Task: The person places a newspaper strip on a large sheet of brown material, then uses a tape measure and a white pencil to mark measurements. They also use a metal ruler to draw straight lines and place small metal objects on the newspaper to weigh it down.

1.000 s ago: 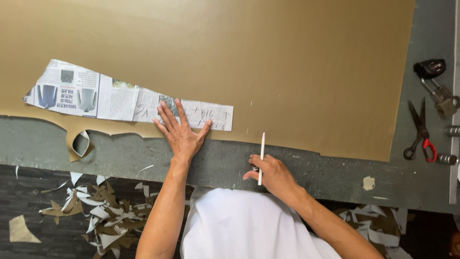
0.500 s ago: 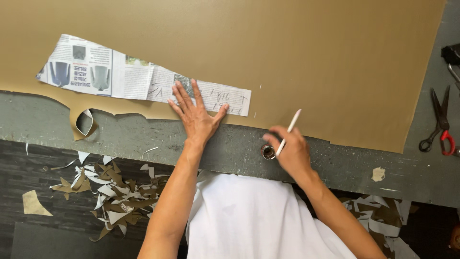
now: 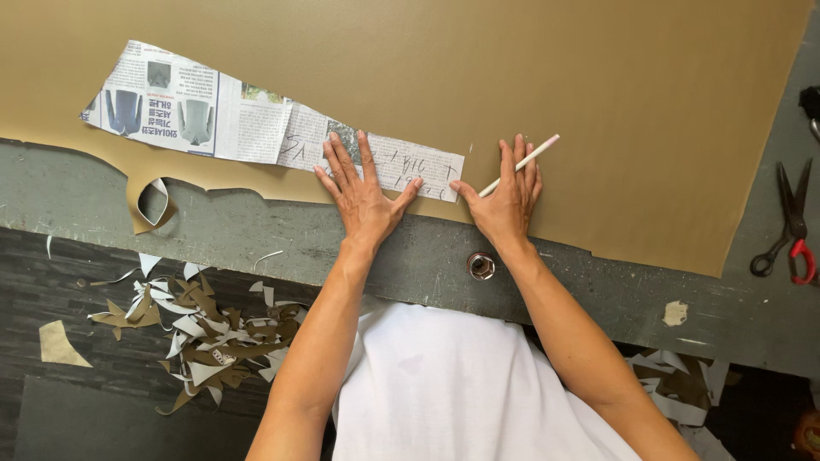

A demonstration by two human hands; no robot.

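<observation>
A large tan sheet (image 3: 512,77) covers most of the grey-green table (image 3: 256,230). On it lies a long newspaper pattern piece (image 3: 222,115), wide at the left and narrow at the right. My left hand (image 3: 363,192) lies flat with fingers spread on the narrow right part of the pattern. My right hand (image 3: 508,201) rests palm down on the tan sheet just right of the pattern's end, thumb touching its corner, with a thin white marking stick (image 3: 521,164) held between the fingers.
A small round metal weight (image 3: 481,265) sits on the table edge below my right hand. Scissors with a red handle (image 3: 790,226) lie at the right. A curled tan offcut (image 3: 152,203) hangs at the left edge. Several tan and white scraps (image 3: 196,329) litter the floor.
My right hand has risen from the table edge onto the tan sheet beside the pattern's end, leaving the metal weight on the table. The view shifted right and nearer.
</observation>
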